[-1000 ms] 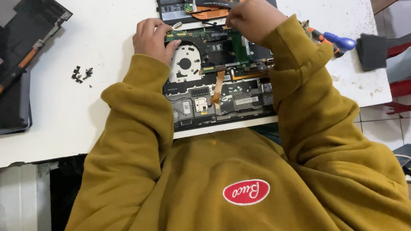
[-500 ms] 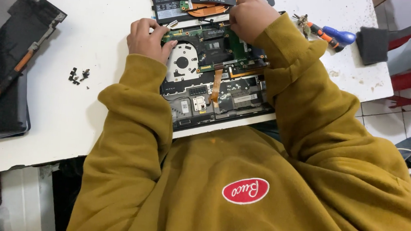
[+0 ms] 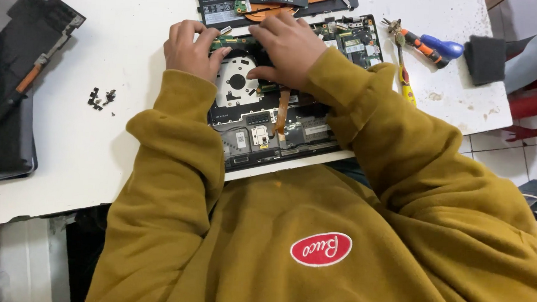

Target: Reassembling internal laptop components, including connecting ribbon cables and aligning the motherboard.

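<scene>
A person in a mustard-yellow sweatshirt bends over an opened laptop (image 3: 282, 118) lying on a white counter (image 3: 133, 72), its base cover off and its boards and round cooling fan (image 3: 238, 82) exposed. The left hand (image 3: 191, 45) rests on the far left part of the laptop's green circuit board (image 3: 346, 39), fingers curled down onto its edge just beside the fan; whether it pinches anything cannot be told. The right hand (image 3: 288, 46) lies palm down over the middle of the board, fingers spread and pressing, thumb touching the fan's rim, grasping nothing that shows. An orange ribbon cable (image 3: 281, 112) runs nearward from under that hand. To the left on the counter sits a small cluster of dark screws (image 3: 100, 97), well apart from the laptop. Farther left lies a dark removed cover panel (image 3: 12, 79). On the right, screwdrivers with orange, yellow and blue handles (image 3: 427, 46) lie near a dark grey cloth (image 3: 485, 58).
</scene>
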